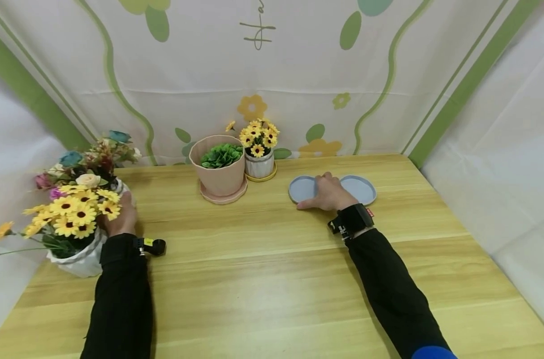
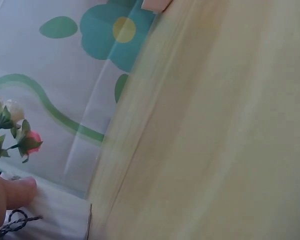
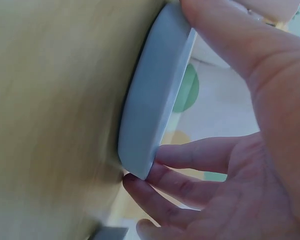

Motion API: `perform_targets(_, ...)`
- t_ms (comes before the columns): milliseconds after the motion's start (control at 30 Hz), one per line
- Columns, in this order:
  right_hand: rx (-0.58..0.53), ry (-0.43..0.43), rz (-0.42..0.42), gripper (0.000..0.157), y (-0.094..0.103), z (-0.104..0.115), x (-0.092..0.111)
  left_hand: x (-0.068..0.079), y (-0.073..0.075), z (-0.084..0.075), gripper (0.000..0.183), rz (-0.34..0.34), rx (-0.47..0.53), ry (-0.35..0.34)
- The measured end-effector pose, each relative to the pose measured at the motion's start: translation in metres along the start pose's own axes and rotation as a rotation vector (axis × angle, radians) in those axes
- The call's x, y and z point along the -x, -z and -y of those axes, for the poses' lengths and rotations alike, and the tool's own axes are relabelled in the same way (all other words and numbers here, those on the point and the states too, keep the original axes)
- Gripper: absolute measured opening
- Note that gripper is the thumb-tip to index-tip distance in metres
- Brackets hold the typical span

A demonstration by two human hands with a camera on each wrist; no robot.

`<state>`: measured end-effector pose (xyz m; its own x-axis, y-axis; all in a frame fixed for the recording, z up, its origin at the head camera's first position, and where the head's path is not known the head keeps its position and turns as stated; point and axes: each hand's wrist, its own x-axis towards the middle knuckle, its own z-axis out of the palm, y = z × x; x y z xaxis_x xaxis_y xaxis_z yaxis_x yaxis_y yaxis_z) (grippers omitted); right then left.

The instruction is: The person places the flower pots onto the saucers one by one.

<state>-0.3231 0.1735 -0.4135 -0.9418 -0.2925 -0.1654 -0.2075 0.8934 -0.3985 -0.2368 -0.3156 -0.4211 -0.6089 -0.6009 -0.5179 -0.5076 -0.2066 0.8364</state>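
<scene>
My right hand [image 1: 330,194] grips the left of two round blue-grey saucers on the table. In the right wrist view the thumb is at one end of this saucer [image 3: 152,95] and the fingertips [image 3: 162,155] are at the other. The second blue-grey saucer [image 1: 360,189] lies just to its right. At the left, my left hand [image 1: 123,217] holds a white flowerpot [image 1: 121,188] of mixed roses. Its thumb [image 2: 21,193] lies against the pot's side by a dark twine bow [image 2: 15,224]; the other fingers are hidden.
A white pot [image 1: 81,259] of yellow daisies stands in front of the rose pot. At the back, a pink pot [image 1: 220,179] with green leaves sits on a pink saucer [image 1: 224,199]. Beside it, a smaller white pot [image 1: 260,166] of yellow flowers rests on a yellow saucer [image 1: 265,177].
</scene>
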Motion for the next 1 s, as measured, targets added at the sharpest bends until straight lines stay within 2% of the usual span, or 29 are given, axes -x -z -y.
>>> perform_targets(267,0.013,0.035,0.016,0.112,-0.004,0.012,0.004,0.005,-0.005,0.004,0.112,-0.004,-0.053,-0.058)
perform_targets(467,-0.003,0.056,0.041,0.115,-0.010,0.022,0.007,0.007,-0.004,0.001,0.117,0.035,-0.057,-0.008)
perform_targets(567,-0.011,0.071,0.062,0.116,-0.012,0.027,0.010,0.007,-0.002,-0.001,0.115,0.088,-0.120,-0.022)
perform_targets(667,-0.018,0.087,0.076,0.116,-0.014,0.033,0.013,0.006,-0.001,-0.002,0.111,0.135,-0.201,-0.065)
perform_targets(800,-0.008,0.121,0.094,0.117,-0.019,0.041,0.019,0.004,-0.001,-0.003,0.108,0.145,-0.273,-0.116)
perform_targets(1000,0.019,0.198,0.119,0.117,-0.028,0.059,0.034,0.003,0.002,-0.004,0.104,0.206,-0.376,-0.133)
